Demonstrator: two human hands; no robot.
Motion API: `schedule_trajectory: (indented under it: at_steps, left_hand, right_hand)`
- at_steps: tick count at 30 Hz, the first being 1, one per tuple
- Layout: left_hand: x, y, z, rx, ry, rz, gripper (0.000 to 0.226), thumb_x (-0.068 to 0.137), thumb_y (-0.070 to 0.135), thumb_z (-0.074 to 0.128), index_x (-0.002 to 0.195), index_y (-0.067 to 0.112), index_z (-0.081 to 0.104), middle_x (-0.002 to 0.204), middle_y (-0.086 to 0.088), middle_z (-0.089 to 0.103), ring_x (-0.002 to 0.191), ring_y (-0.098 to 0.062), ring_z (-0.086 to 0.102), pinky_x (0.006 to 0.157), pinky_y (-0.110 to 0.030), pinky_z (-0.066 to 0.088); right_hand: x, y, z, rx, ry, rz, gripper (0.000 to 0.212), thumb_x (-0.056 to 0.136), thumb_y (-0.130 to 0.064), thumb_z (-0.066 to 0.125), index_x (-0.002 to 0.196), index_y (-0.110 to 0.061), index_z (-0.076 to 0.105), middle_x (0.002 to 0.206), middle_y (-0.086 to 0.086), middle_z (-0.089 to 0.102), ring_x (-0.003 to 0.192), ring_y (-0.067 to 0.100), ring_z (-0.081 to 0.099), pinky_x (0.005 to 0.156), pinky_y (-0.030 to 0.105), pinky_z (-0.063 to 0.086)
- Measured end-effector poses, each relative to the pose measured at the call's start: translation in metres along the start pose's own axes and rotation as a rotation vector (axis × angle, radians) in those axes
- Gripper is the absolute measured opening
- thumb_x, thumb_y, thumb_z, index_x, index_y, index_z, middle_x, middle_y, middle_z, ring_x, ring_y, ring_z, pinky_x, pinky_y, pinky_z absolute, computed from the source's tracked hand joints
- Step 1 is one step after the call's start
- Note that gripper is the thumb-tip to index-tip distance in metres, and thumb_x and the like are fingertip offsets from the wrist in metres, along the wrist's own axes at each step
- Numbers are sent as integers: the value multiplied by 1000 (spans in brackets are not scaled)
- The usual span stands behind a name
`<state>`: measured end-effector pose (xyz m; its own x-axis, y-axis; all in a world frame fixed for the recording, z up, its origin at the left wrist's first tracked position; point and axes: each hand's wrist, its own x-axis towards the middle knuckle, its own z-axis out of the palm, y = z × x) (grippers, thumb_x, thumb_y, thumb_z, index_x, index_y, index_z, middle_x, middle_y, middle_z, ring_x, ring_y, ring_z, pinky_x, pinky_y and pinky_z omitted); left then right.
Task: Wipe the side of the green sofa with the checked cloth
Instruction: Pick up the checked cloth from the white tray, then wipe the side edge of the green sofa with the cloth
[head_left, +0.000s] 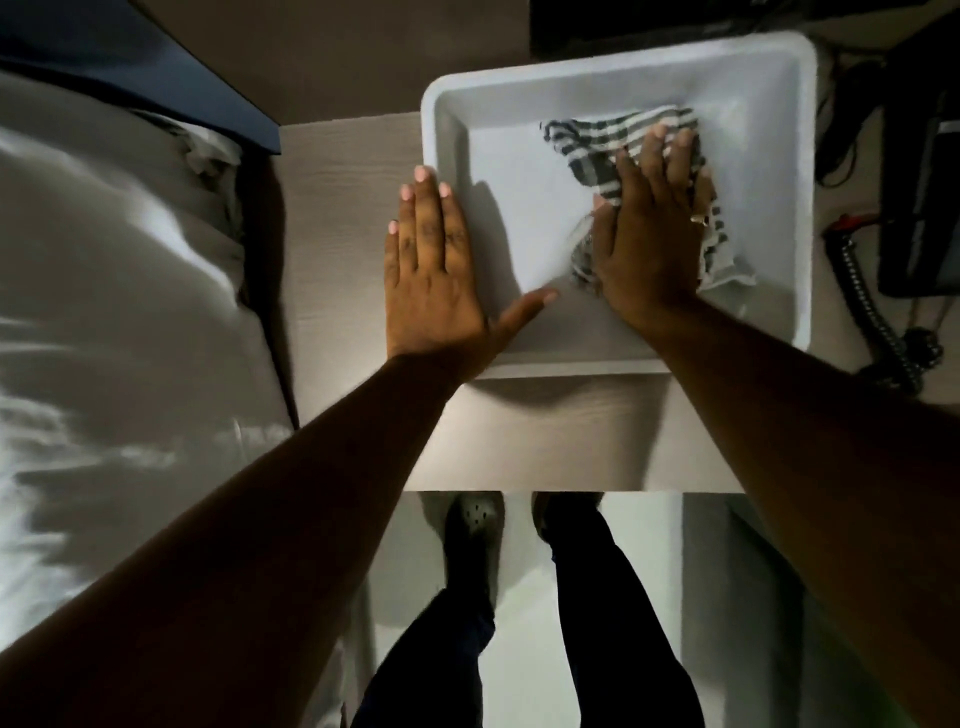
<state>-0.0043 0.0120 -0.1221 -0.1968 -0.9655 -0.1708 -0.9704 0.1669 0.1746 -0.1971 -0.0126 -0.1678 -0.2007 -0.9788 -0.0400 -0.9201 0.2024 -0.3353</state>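
The checked cloth (613, 140), dark and white, lies crumpled inside a white tray (571, 67) on a pale bedside table. My right hand (649, 228) lies flat on top of the cloth, fingers spread, pressing it against the tray's floor. My left hand (436, 265) rests palm down on the tray's left rim, fingers apart, thumb reaching into the tray. No green sofa is in view.
A bed with white sheets (114, 312) fills the left side. A dark phone with a coiled cord (872, 312) sits right of the tray. The pale table (545, 436) ends at its front edge above my legs and dark shoes (478, 525).
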Motion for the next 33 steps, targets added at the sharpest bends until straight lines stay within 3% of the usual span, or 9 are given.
schedule_trajectory:
  at_steps: [2, 4, 6, 7, 11, 15, 24, 27, 33]
  left_hand:
    - [1, -1, 0, -10, -3, 4, 128, 80, 90, 38, 159, -4, 4, 169, -25, 0, 158, -40, 0, 126, -45, -4]
    - [-1, -1, 0, -5, -1, 27, 127, 80, 91, 34, 160, -4, 4, 169, -26, 0, 158, -40, 1, 127, -45, -3]
    - [-2, 0, -3, 2, 8, 62, 127, 79, 93, 23, 159, -4, 4, 169, -28, 1, 158, -42, 2, 127, -48, -1]
    - [-2, 0, -6, 8, 2, 69, 128, 78, 94, 16, 159, -3, 3, 168, -28, 1, 158, -42, 1, 128, -50, 0]
    - [-14, 11, -35, -43, -20, 152, 126, 76, 96, 12, 161, 2, -1, 169, -25, -5, 158, -40, -4, 128, -53, -2]
    - [-31, 51, -82, -67, -39, 305, 114, 83, 88, 20, 161, 7, 0, 170, -20, -7, 159, -36, -6, 129, -52, -2]
    - [-127, 203, -140, -180, -12, 800, 118, 84, 90, 15, 158, -2, 21, 165, -31, 16, 155, -47, 16, 124, -57, 20]
    - [-189, 261, -132, -161, -42, 989, 117, 84, 91, 18, 159, 1, 21, 166, -31, 14, 155, -47, 16, 125, -57, 19]
    - [-385, 369, -85, 53, -174, 1387, 114, 80, 87, 19, 162, 9, 10, 169, -27, 3, 158, -42, 5, 127, -55, 9]
  right_hand:
    - [1, -2, -7, 231, 31, 92, 48, 97, -26, 36, 139, -3, 42, 153, 25, 34, 144, 41, 29, 119, 48, 24]
    - [-3, -1, -25, 511, 121, 226, 44, 98, -28, 36, 128, 0, 52, 126, 21, 61, 117, 30, 56, 101, 29, 45]
    - [-15, -6, -51, 818, 231, 388, 31, 97, -26, 40, 106, -4, 60, 89, 2, 65, 84, 9, 60, 76, 18, 48]
    - [-19, -10, -63, 967, 268, 449, 26, 96, -26, 41, 102, -8, 60, 85, -3, 63, 81, 4, 59, 76, 20, 48]
    - [-58, -22, -129, 1407, 424, 571, 28, 100, -25, 44, 121, -9, 53, 122, 7, 61, 120, 24, 57, 107, 37, 44]
    - [-111, -24, -196, 1663, 610, 604, 32, 101, -27, 42, 124, -10, 53, 117, 6, 65, 111, 21, 62, 103, 38, 48]
    - [-325, 47, -312, 1859, 1326, 626, 36, 98, -30, 46, 119, -6, 63, 118, 12, 70, 120, 30, 62, 111, 49, 42]
    - [-428, 86, -327, 1794, 1574, 605, 38, 98, -30, 45, 121, -4, 62, 122, 14, 67, 123, 30, 59, 112, 48, 41]
    - [-664, 131, -322, 1394, 1882, 861, 50, 92, -39, 55, 126, -2, 57, 123, 12, 67, 116, 25, 64, 105, 44, 49]
